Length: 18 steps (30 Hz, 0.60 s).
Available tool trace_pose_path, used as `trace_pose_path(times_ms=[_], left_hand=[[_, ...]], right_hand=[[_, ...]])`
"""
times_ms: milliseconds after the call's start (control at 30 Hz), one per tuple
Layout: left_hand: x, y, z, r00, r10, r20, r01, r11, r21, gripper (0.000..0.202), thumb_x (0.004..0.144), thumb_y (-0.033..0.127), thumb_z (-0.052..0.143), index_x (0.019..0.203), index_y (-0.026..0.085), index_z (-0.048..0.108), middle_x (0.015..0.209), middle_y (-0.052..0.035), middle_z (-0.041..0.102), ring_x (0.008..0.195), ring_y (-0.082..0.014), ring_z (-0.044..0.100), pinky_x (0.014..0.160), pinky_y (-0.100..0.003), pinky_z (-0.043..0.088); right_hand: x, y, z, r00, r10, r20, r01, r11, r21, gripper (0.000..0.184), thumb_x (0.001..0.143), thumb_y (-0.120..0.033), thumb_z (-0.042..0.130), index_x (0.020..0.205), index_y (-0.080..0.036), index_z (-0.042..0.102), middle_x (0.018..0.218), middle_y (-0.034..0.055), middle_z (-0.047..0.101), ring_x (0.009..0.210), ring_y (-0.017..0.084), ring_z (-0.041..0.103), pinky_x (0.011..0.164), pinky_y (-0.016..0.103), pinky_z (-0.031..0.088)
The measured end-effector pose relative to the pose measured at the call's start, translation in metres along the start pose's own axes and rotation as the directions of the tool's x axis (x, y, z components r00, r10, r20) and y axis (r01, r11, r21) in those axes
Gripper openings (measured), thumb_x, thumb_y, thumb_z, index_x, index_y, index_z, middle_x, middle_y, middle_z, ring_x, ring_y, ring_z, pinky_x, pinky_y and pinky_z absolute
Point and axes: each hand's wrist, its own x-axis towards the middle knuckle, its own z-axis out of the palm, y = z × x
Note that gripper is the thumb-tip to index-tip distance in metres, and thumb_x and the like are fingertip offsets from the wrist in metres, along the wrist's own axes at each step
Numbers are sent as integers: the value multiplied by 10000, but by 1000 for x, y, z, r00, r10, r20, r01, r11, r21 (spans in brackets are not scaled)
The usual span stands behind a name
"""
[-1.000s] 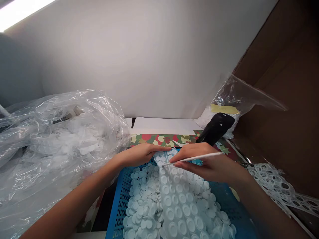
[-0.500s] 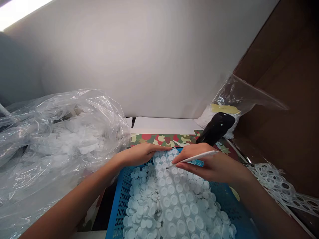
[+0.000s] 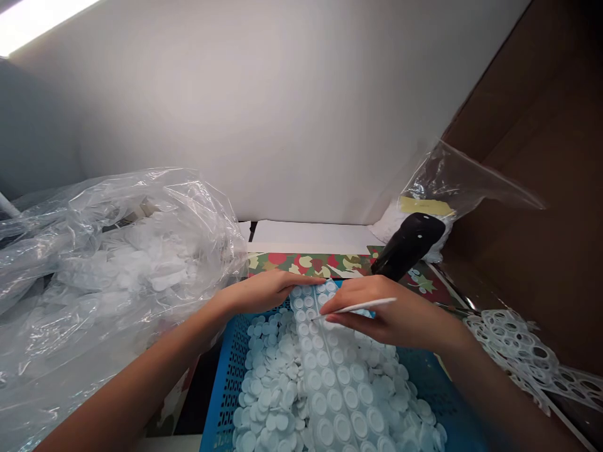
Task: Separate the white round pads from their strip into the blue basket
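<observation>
Surface: table covered with a camouflage-pattern sheet (image 3: 311, 263), red, green and cream. White wall runs along the far edge; a brown board (image 3: 541, 188) closes the right side.

Left edge: large crumpled clear plastic bag (image 3: 108, 270) with pale white contents. Far right corner: small clear bag (image 3: 447, 188) with a yellow label, and a black object (image 3: 407, 248) leaning in front of it. Right edge: white sheet with punched-out round holes (image 3: 518, 351).

Near edge, centre: blue perforated basket (image 3: 226, 389) filled with loose white discs (image 3: 268, 389). A strip of discs (image 3: 330, 389) lies over the heap, running from the basket's near edge to its far edge.

Left hand (image 3: 264, 292): flat, fingers extended, pressing the strip's far end at the basket's far edge.

Right hand (image 3: 396, 317): closed around a thin white stick (image 3: 358, 307), pinched between thumb and fingers. The stick's tip touches the strip just beside the left fingertips (image 3: 315, 282); its shaft points right, across the hand.
</observation>
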Motion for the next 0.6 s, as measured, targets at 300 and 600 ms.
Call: trace_pose_path(times_ms=[300, 600], left_hand=[[-1, 1, -1, 1000, -4, 1, 4, 1000, 9, 588, 874, 31, 310, 1347, 366, 408, 1370, 66, 477, 1204, -158, 489, 984, -302, 405], [0, 1, -2, 1000, -15, 14, 15, 1000, 26, 547, 898, 77, 319, 1356, 364, 399, 1364, 48, 486, 1178, -173, 509, 960, -311, 420]], right_hand=[[-4, -2, -9, 999, 5, -39, -3, 999, 53, 203, 946, -264, 485, 1047, -196, 648, 932, 26, 687, 832, 133, 629, 711, 238, 459], [-19, -3, -28, 992, 112, -62, -107, 991, 78, 211, 929, -289, 501, 1023, -239, 684, 940, 11, 680, 801, 131, 621, 658, 222, 490]])
